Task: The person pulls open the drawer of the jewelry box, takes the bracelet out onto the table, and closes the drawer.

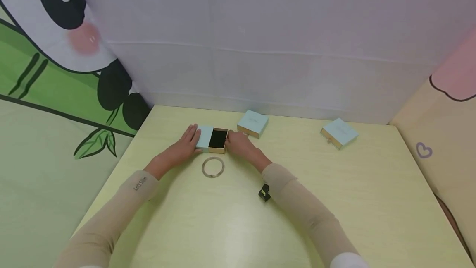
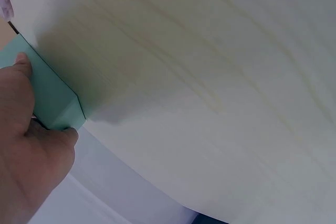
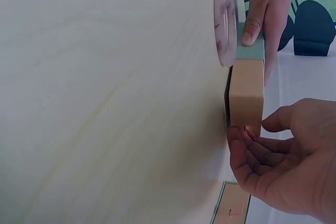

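Note:
A small drawer box lies near the back of the table, its pale blue sleeve [image 1: 204, 136] on the left and its tan drawer [image 1: 217, 150] partly out to the right, showing a black inside [image 1: 218, 139]. My left hand [image 1: 182, 146] grips the sleeve, the thumb along its near side in the right wrist view. At the drawer's end, my right hand [image 1: 243, 146] has its thumb and curled fingers around the edge, by a small ribbon pull [image 3: 250, 132]. A round bangle [image 1: 213, 176] lies on the table just in front of the box.
Two more pale blue boxes sit to the right: one box [image 1: 253, 121] close behind my right hand, another box [image 1: 340, 131] farther off. A patterned cloth [image 1: 238, 73] hangs along the table's [image 1: 238, 218] back edge. A small black device [image 1: 264, 192] sits under my right wrist.

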`<action>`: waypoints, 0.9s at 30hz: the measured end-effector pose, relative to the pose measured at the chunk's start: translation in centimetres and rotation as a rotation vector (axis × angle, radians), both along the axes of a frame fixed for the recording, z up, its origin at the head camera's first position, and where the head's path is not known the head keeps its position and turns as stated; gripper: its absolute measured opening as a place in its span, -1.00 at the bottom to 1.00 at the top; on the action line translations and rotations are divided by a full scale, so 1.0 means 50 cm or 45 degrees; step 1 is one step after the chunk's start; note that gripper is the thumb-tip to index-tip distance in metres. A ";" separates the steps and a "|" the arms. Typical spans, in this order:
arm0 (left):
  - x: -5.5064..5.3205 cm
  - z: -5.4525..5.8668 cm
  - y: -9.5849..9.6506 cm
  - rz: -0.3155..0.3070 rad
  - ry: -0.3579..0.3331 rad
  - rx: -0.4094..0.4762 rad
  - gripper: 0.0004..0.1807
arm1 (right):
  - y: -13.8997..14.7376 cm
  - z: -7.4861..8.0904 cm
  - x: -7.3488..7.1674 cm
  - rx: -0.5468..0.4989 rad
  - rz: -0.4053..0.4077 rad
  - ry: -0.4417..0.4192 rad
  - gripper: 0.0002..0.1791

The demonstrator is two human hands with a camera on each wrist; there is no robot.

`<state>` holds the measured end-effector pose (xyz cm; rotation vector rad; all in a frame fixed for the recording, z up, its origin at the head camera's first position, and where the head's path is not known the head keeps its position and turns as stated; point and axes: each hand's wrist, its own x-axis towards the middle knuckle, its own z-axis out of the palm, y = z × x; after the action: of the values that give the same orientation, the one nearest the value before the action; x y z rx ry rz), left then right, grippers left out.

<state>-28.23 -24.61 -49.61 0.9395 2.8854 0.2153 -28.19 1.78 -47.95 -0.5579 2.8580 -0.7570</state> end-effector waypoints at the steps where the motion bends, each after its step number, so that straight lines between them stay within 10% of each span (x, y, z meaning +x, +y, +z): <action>1: 0.000 -0.001 0.000 0.001 -0.004 0.003 -0.13 | -0.004 -0.001 -0.002 0.007 0.013 0.015 -0.73; 27: 0.007 0.015 0.006 0.021 -0.013 -0.034 -0.13 | -0.031 0.003 0.000 -0.058 -0.049 -0.011 -0.74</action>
<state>-27.88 -24.33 -48.87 0.9084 2.8804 0.1821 -28.17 0.22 -47.80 -0.5056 2.8575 -0.8303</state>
